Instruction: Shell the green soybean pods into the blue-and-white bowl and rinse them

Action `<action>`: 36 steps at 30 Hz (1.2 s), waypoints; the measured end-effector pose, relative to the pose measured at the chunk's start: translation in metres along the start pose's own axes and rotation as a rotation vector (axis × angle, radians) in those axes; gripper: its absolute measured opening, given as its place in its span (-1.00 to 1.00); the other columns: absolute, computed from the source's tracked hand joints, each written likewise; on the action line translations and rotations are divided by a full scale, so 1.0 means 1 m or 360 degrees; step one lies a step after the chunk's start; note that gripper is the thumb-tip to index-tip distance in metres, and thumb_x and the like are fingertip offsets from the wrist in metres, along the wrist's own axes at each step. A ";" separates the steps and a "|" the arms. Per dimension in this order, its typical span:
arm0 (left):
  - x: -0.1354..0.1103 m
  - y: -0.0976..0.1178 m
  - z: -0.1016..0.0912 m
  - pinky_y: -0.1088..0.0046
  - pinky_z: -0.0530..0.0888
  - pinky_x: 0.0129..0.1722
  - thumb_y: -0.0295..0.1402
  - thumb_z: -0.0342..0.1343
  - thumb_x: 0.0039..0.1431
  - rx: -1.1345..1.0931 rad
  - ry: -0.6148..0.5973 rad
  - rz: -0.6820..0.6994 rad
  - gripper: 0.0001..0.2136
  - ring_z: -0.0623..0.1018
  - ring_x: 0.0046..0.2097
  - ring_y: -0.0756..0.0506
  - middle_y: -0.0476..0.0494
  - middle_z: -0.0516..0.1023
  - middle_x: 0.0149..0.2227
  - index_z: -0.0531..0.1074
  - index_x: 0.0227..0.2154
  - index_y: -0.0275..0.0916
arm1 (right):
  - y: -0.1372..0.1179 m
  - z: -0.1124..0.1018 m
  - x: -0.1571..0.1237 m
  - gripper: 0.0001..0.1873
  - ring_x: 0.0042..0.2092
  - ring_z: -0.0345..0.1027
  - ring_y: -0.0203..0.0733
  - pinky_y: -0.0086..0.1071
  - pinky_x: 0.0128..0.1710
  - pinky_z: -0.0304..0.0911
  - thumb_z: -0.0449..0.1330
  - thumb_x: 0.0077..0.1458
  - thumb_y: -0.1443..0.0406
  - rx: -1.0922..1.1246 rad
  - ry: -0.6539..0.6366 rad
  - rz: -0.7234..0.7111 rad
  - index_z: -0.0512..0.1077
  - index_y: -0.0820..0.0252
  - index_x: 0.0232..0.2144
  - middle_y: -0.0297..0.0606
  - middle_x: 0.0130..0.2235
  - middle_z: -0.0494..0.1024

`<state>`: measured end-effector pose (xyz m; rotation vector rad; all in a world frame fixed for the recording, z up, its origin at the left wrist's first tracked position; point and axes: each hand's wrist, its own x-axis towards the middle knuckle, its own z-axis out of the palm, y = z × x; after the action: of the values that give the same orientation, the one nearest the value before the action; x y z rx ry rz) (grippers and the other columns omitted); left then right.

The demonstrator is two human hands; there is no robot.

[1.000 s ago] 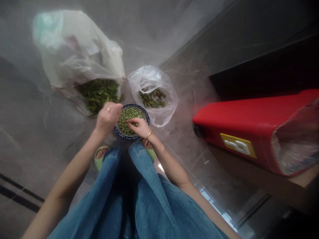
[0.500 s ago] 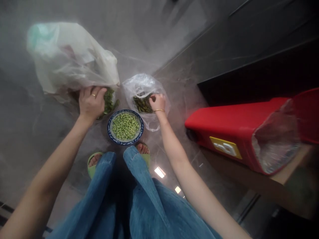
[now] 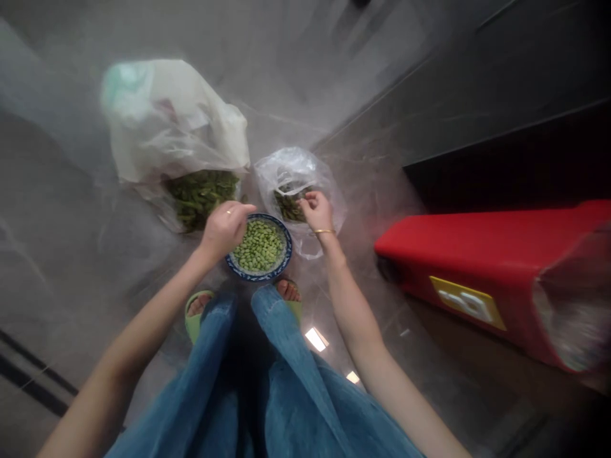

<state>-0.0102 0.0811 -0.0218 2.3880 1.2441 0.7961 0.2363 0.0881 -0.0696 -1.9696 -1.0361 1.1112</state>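
My left hand [image 3: 226, 226] is closed above the left rim of a blue-and-white bowl [image 3: 288, 245]; whatever it may hold is hidden beneath the fingers. Shelled green beans [image 3: 260, 245] fill the bowl. Over a small clear plastic bag [image 3: 305, 165] is my right hand [image 3: 317, 210], thumb and fingertips pinched together; I cannot make out anything between them. Dark green pods or husks [image 3: 287, 202] lie inside that bag. To the left lies a larger white plastic bag [image 3: 176, 121], its mouth showing a heap of green pods [image 3: 203, 194].
A red bin [image 3: 477, 248] with a yellow label and a plastic liner stands at the right. My feet in green slippers [image 3: 193, 324] are just below the bowl on the grey tiled floor [image 3: 62, 191]. A dark wall or cabinet runs along the upper right.
My left hand has come away from the white bag's mouth, moving right to the bowl's edge and uncovering the pods. My right hand stays at the clear bag. The whole view has shifted slightly.
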 end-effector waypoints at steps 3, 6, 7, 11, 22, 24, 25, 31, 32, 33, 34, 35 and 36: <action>-0.004 0.015 0.002 0.39 0.51 -0.06 -0.48 -0.05 0.28 -0.0214 -0.0023 0.0060 -0.75 0.54 -0.07 -0.06 -0.18 0.56 -0.14 0.39 -0.03 -0.25 | -0.012 0.003 -0.042 -0.62 -0.36 0.50 -0.21 -0.29 -0.24 0.42 0.36 -0.16 0.11 0.0551 -0.0514 0.0194 0.44 0.20 -0.32 -0.26 -0.41 0.60; -0.011 0.026 0.003 0.43 0.50 -0.01 -0.48 -0.04 0.30 -0.0344 -0.0039 0.0161 -0.71 0.53 0.00 -0.04 -0.19 0.54 -0.06 0.33 0.05 -0.24 | -0.025 0.007 -0.076 -0.52 -0.39 0.50 -0.24 -0.34 -0.29 0.44 0.44 -0.32 0.04 0.0789 -0.0775 0.0384 0.52 0.20 -0.35 -0.29 -0.43 0.62; -0.014 0.028 0.002 0.44 0.51 -0.02 -0.48 -0.03 0.30 -0.0345 -0.0055 0.0200 -0.71 0.54 -0.01 -0.04 -0.18 0.55 -0.07 0.32 0.06 -0.23 | -0.028 0.009 -0.084 -0.51 -0.41 0.50 -0.25 -0.36 -0.31 0.44 0.45 -0.35 0.03 0.0836 -0.0822 0.0457 0.54 0.20 -0.37 -0.29 -0.44 0.62; -0.025 0.030 -0.002 0.48 0.55 -0.12 -0.47 -0.01 0.30 -0.0267 -0.0109 0.0294 -0.73 0.58 -0.13 -0.03 -0.14 0.59 -0.17 0.34 0.04 -0.24 | -0.037 0.017 -0.096 -0.56 -0.47 0.50 -0.28 -0.44 -0.42 0.45 0.48 -0.40 0.04 0.0946 -0.0907 0.0748 0.55 0.22 -0.50 -0.28 -0.50 0.61; -0.039 0.025 0.003 0.39 0.56 -0.15 -0.43 -0.12 0.34 -0.0061 -0.0261 0.0077 -0.70 0.56 -0.16 -0.11 -0.20 0.56 -0.33 0.36 0.06 -0.29 | -0.038 0.052 -0.110 -0.48 -0.42 0.53 -0.20 -0.40 -0.43 0.45 0.46 -0.53 -0.08 0.1070 -0.0540 0.0837 0.54 0.16 -0.55 -0.31 -0.50 0.62; -0.042 0.024 0.006 0.40 0.55 -0.20 -0.42 -0.11 0.33 -0.0065 -0.0263 0.0045 -0.72 0.56 -0.21 -0.11 -0.19 0.53 -0.38 0.38 0.02 -0.30 | -0.038 0.058 -0.112 -0.46 -0.43 0.51 -0.21 -0.38 -0.40 0.45 0.45 -0.57 -0.09 0.1097 -0.0482 0.0838 0.53 0.16 -0.57 -0.31 -0.51 0.61; -0.043 0.024 0.008 0.41 0.54 -0.23 -0.43 -0.10 0.33 -0.0036 -0.0261 0.0032 -0.74 0.55 -0.25 -0.10 -0.17 0.52 -0.41 0.39 -0.01 -0.30 | -0.037 0.060 -0.113 -0.46 -0.44 0.50 -0.22 -0.37 -0.39 0.45 0.45 -0.58 -0.10 0.1105 -0.0441 0.0825 0.53 0.17 -0.59 -0.32 -0.52 0.61; -0.038 0.027 0.004 0.46 0.50 -0.26 -0.51 -0.04 0.20 -0.0075 -0.0229 -0.0162 -0.87 0.54 -0.29 -0.08 -0.14 0.53 -0.41 0.40 -0.26 -0.28 | -0.034 0.066 -0.115 -0.52 -0.47 0.46 -0.24 -0.29 -0.32 0.46 0.44 -0.51 -0.06 0.1042 -0.0378 0.0620 0.56 0.16 -0.58 -0.36 -0.54 0.58; -0.035 0.027 0.001 0.47 0.50 -0.26 -0.53 -0.01 0.16 -0.0173 -0.0217 -0.0250 -0.87 0.55 -0.29 -0.07 -0.12 0.54 -0.39 0.39 -0.26 -0.27 | -0.035 0.064 -0.115 -0.54 -0.46 0.46 -0.24 -0.28 -0.31 0.46 0.45 -0.49 -0.04 0.1023 -0.0417 0.0583 0.56 0.15 -0.56 -0.36 -0.52 0.59; -0.032 0.027 -0.002 0.49 0.49 -0.28 -0.54 0.02 0.12 -0.0285 -0.0216 -0.0355 -0.85 0.56 -0.31 -0.05 -0.09 0.55 -0.39 0.38 -0.25 -0.26 | -0.035 0.062 -0.115 -0.55 -0.46 0.46 -0.24 -0.28 -0.30 0.46 0.45 -0.48 -0.03 0.1007 -0.0458 0.0550 0.57 0.15 -0.55 -0.35 -0.50 0.60; -0.029 0.027 -0.006 0.52 0.49 -0.31 -0.54 0.05 0.08 -0.0401 -0.0225 -0.0469 -0.81 0.56 -0.35 -0.02 -0.05 0.56 -0.39 0.37 -0.22 -0.26 | -0.036 0.060 -0.115 -0.56 -0.45 0.47 -0.24 -0.28 -0.29 0.47 0.45 -0.47 -0.02 0.0998 -0.0493 0.0522 0.58 0.14 -0.53 -0.34 -0.49 0.61; -0.026 0.027 -0.010 0.55 0.48 -0.35 -0.54 0.06 0.06 -0.0515 -0.0241 -0.0579 -0.78 0.56 -0.39 0.00 -0.02 0.56 -0.41 0.36 -0.20 -0.25 | -0.037 0.058 -0.115 -0.56 -0.44 0.48 -0.23 -0.28 -0.29 0.46 0.45 -0.46 -0.01 0.0995 -0.0523 0.0505 0.58 0.14 -0.52 -0.34 -0.47 0.62; -0.023 0.027 -0.013 0.58 0.47 -0.38 -0.53 0.08 0.05 -0.0619 -0.0261 -0.0671 -0.76 0.55 -0.43 0.02 0.01 0.56 -0.41 0.35 -0.18 -0.24 | -0.038 0.056 -0.114 -0.55 -0.43 0.49 -0.23 -0.29 -0.29 0.46 0.46 -0.46 -0.02 0.1000 -0.0541 0.0498 0.58 0.13 -0.51 -0.33 -0.46 0.62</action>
<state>-0.0119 0.0473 -0.0049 1.7646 1.3198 0.6255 0.1371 0.0159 -0.0196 -1.4829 -0.4412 1.7366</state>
